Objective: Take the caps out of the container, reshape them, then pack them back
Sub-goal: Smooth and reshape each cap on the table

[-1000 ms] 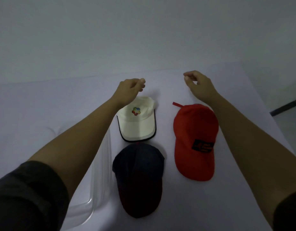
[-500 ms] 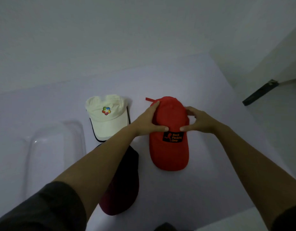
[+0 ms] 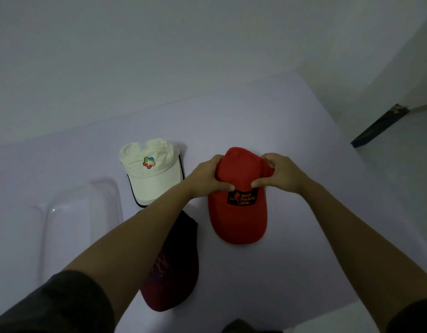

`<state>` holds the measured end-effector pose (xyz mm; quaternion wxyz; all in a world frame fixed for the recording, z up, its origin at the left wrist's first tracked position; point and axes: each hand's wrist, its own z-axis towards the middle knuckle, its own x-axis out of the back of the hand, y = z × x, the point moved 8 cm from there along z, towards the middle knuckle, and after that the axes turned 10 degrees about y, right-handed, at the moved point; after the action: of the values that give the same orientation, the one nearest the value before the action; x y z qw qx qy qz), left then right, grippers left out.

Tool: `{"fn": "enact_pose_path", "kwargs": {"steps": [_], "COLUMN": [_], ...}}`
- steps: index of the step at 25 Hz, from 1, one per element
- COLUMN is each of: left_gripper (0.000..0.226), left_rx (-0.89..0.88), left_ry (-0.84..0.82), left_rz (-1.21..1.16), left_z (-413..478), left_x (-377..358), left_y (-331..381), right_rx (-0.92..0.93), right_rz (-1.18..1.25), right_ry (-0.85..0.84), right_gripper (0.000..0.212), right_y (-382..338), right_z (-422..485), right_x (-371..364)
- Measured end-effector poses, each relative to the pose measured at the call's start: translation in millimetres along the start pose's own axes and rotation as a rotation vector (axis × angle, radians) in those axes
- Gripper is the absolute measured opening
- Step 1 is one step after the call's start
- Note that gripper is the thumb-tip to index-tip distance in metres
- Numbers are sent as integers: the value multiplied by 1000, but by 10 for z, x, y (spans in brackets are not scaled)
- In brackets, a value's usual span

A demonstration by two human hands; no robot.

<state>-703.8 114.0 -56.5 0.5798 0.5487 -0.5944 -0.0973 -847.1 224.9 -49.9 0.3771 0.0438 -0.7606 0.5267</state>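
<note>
Centrally, the red cap lies on the pale table, crown away from the person and brim toward them, with a black patch lettered in orange on its front. The left hand grips the left side of the crown, its fingers curled round the far edge and its thumb laid across the front just above the patch. The right hand grips the right side of the crown, its fingers curled over bunched fabric and its thumb tip pressed on the front above the patch. The two thumb tips sit near each other but apart. Left of the red cap, and clear of it, rests the white cap, which has a multicoloured logo and a dark-edged brim pointing toward the person. Left of the red cap and nearer the person lies the dark cap, partly hidden under the left forearm; whether it touches the white cap's brim cannot be told. Farther left of the red cap, beyond both other caps, stands the clear container. Right of and beyond the red cap, off the table, a dark strip lies on the floor
</note>
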Motion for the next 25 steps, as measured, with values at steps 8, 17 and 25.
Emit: {"fn": "enact_pose_path", "kwargs": {"steps": [8,17,25], "left_gripper": [90,57,75], "left_rx": [-159,-55,-134], "left_ry": [-28,-40,85], "left_rz": [-35,-273,-208], "left_z": [-192,-340,-370], "left_x": [82,141,164], "left_y": [119,183,166], "right_rx": [26,153,217], "right_rz": [22,48,78], "right_ry": [-88,-92,248], "right_gripper": [52,56,90], "right_y": [-157,-337,-238], "right_z": [-119,-251,-413], "right_x": [-51,-75,11]}}
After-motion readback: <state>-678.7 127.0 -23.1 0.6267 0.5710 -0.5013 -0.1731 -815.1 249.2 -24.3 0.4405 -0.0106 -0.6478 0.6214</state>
